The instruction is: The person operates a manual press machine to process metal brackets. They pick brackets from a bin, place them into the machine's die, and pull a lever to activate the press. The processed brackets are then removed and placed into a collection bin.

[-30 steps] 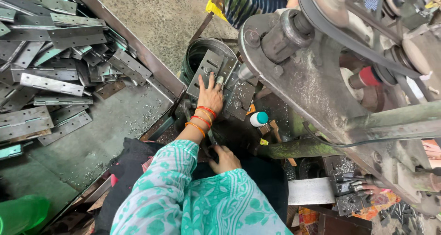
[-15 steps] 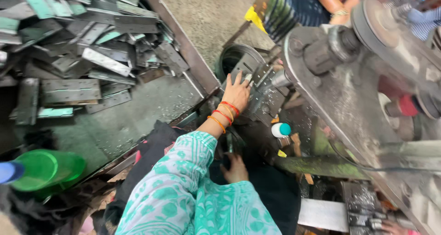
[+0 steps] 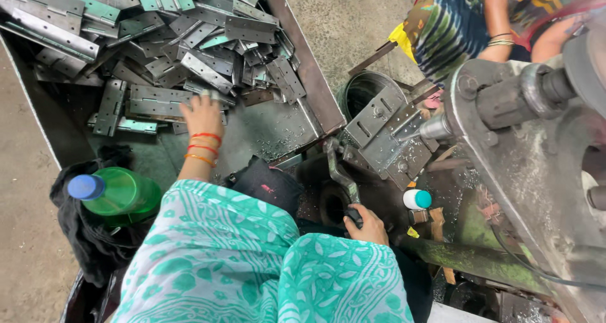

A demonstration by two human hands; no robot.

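Note:
My left hand (image 3: 203,116), with red and orange bangles at the wrist, reaches into a metal tray (image 3: 297,64) and rests its fingers on a pile of flat steel hinges (image 3: 161,101); no hinge is lifted. My right hand (image 3: 366,225) grips the black knob of a bent lever handle (image 3: 339,171) at the foot of a machine. A steel fixture plate (image 3: 385,134) strewn with metal chips sits just beyond the lever. My patterned green sleeves fill the bottom of the view.
A green bottle with a blue cap (image 3: 120,193) lies on black cloth (image 3: 82,234) at the left. A small white bottle with a teal cap (image 3: 416,199) stands by the lever. A large grey machine (image 3: 536,146) fills the right. Another person (image 3: 461,26) works at the top right, near a round bin (image 3: 363,93).
My left hand left the fixture plate and swung left to the hinge pile in the tray. The view turned left with it. My right hand stays on the lever handle.

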